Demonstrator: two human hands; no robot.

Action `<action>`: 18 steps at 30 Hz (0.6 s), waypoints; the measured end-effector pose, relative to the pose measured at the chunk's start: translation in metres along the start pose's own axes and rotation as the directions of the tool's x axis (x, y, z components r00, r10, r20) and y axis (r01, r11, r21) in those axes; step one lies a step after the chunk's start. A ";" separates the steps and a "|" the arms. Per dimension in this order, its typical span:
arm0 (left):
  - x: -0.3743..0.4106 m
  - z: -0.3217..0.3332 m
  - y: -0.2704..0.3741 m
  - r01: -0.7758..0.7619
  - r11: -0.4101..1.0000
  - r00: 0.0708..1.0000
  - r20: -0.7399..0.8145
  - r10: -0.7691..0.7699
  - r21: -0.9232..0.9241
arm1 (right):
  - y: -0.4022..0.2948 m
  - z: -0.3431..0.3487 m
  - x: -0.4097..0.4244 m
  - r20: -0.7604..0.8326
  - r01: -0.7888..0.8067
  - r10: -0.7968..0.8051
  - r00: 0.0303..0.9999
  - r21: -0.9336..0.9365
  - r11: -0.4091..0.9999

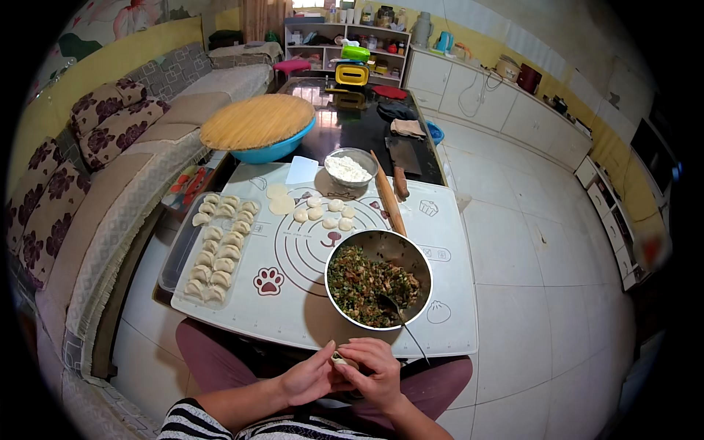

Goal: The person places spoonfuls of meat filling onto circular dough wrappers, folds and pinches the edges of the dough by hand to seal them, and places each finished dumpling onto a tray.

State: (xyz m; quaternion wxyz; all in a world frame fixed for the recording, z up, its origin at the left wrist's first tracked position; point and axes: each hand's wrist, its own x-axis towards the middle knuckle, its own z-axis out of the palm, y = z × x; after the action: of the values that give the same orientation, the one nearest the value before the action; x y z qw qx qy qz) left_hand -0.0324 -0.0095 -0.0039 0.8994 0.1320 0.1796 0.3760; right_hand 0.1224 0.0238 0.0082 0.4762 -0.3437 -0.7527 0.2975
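Observation:
Both hands meet just off the near edge of the white silicone pastry mat (242, 319). Between their fingers is a partly folded dumpling (340, 359) with dark filling showing. My left hand (311, 377) supports it from the left, and my right hand (371, 368) pinches it from the right. Just beyond them stands a metal bowl (404, 245) of chopped filling (363, 280), a spoon (406, 324) leaning in it. Folded dumplings (221, 264) lie in rows in a clear plastic tray at the left. Several dough pieces (330, 223) and flat wrappers (281, 205) lie mid-mat.
A bowl of flour (347, 169), a white scraper (302, 170), a wooden rolling pin (389, 195) and a cleaver (403, 159) lie toward the far side. A round woven lid (258, 121) covers a blue basin (275, 149) at the far left. A sofa (110, 220) runs along the left.

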 end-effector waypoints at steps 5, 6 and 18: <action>0.001 0.008 0.007 0.073 0.994 0.989 -0.133 -0.062 0.081 | 0.003 0.001 -0.002 0.005 -0.076 0.076 0.997 0.094 0.993; 0.001 0.010 0.007 0.087 0.991 0.986 -0.154 -0.072 0.098 | 0.002 0.001 -0.002 0.007 -0.080 0.080 0.997 0.100 0.992; 0.002 0.003 0.017 0.272 0.934 0.962 -0.089 -0.258 0.232 | -0.006 -0.005 0.000 -0.017 0.025 -0.026 1.000 -0.070 0.997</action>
State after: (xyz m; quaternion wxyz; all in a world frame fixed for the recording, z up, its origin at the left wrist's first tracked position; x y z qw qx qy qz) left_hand -0.0401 0.0033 0.0049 0.9135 0.2047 0.2657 0.2302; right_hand 0.1261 0.0211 0.0144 0.4744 -0.3530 -0.7627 0.2619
